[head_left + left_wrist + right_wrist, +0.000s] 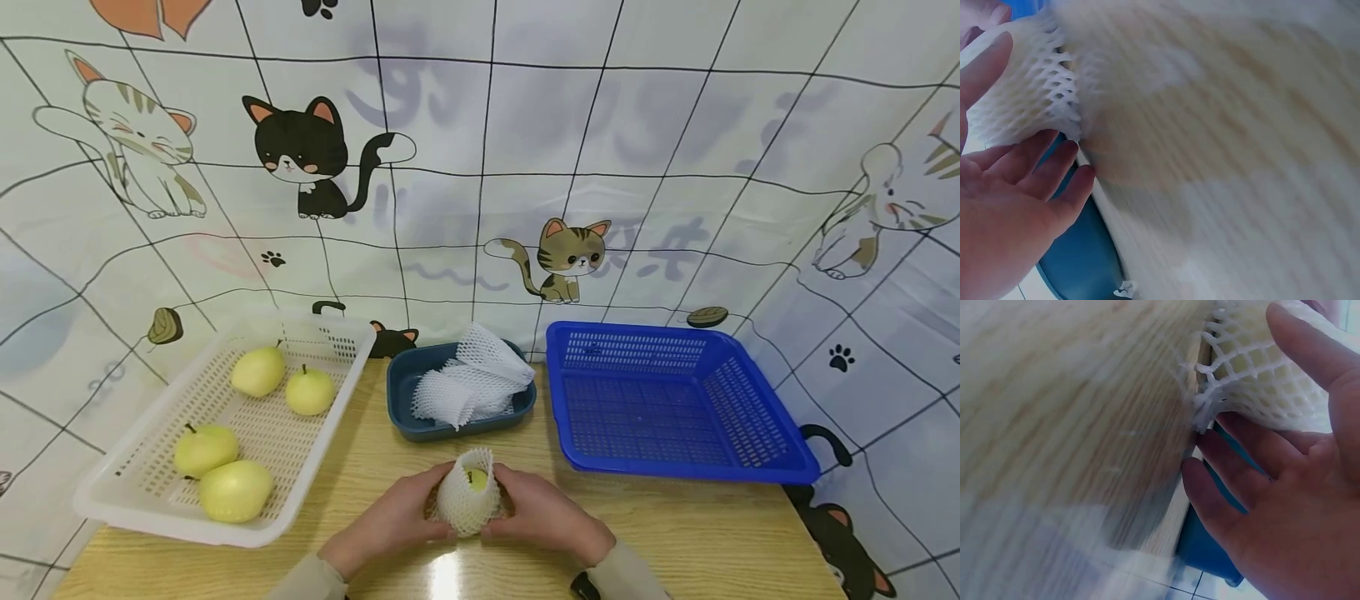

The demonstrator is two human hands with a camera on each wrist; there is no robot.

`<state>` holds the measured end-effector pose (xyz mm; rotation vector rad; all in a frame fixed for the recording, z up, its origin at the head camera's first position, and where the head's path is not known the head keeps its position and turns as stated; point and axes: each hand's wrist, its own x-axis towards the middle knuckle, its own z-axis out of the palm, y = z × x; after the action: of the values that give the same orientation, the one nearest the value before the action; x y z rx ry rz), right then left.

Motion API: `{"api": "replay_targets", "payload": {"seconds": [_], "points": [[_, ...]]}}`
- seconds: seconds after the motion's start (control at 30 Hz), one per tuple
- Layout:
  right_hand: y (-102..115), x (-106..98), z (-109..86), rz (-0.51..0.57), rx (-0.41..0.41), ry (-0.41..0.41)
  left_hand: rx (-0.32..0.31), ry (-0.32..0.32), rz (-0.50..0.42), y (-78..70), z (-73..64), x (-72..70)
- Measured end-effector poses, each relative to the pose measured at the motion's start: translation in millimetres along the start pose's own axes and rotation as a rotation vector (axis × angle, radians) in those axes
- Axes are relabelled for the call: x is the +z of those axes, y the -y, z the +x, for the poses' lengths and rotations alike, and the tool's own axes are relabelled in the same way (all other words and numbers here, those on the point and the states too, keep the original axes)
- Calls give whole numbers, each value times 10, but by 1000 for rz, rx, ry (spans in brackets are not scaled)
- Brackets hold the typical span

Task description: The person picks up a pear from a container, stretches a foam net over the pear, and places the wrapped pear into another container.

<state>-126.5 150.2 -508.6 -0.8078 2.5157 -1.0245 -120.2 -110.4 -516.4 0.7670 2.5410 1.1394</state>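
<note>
A yellow-green pear (pixel 477 479) stands on the table inside a white foam net sleeve (pixel 467 504), its stem showing in the sleeve's open top. From the left side, my left hand (pixel 401 517) holds the sleeved pear between thumb and fingers. On the opposite side my right hand (pixel 542 510) holds it the same way. Both wrist views show the net mesh (pixel 1022 87) around the fruit, thumb on one side and the slightly bent fingers (pixel 1254 450) on the other. The sleeve's lower edge reaches the tabletop.
On the left, a white basket (pixel 262 533) contains several bare pears (pixel 237 490). Behind my hands sits a dark teal tray (pixel 420 433) with more foam net sleeves (pixel 472 383). To the right is a blue basket (pixel 637 408). A cat-print sheet (pixel 450 208) hangs behind the wooden table (pixel 360 467).
</note>
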Motion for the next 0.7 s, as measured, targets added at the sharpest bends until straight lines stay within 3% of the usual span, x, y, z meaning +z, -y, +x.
{"api": "replay_targets", "payload": {"seconds": [0.17,0.3,0.37,0.53,0.6,0.7], "points": [[30,23,20,-46,3,-15,21,-18,49,-24,9,29],[30,1,2,10,19,-18,3,-35,-16,2,-5,15],[36,-32,-20,110,30,-15,-11,-36,-129,13,-20,-6],[86,-124,-61,413,10,-17,-42,11,-569,-36,-42,-49],[117,-151,-70,456,-19,-37,-61,16,-694,-72,-37,-50],[165,-186,-81,453,-48,-81,-78,-21,-785,-124,-27,-40]]}}
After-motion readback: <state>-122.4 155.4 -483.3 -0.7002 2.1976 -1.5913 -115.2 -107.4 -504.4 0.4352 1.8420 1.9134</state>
